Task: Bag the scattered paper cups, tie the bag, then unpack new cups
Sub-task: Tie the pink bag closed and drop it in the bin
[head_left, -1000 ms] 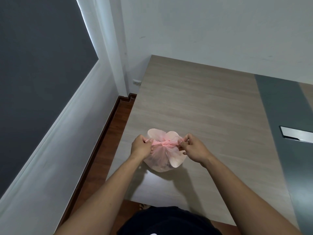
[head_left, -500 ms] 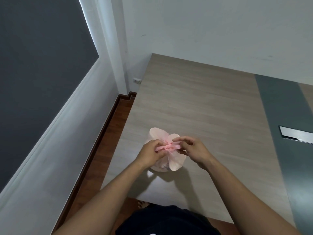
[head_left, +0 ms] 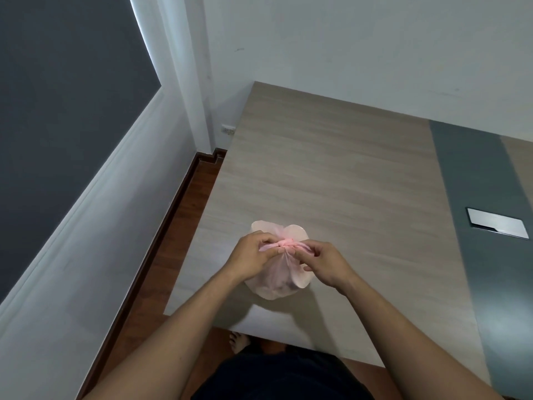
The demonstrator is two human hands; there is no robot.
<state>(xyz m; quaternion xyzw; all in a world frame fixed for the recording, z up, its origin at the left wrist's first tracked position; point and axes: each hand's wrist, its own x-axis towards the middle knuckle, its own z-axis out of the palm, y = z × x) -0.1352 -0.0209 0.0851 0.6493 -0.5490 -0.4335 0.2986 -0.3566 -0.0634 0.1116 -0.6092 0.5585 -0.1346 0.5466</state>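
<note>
Both hands on the knot of the pink bag

Now the pink bag sits near the front edge of the wood-grain surface, knot upward, twisted ends running left to right. The left hand and right hand meet over it, fingers pinched closed on the ends either side of the knot. Beyond the bag stand white walls; right of it, a grey strip with a metal plate. No writing is legible.
</note>
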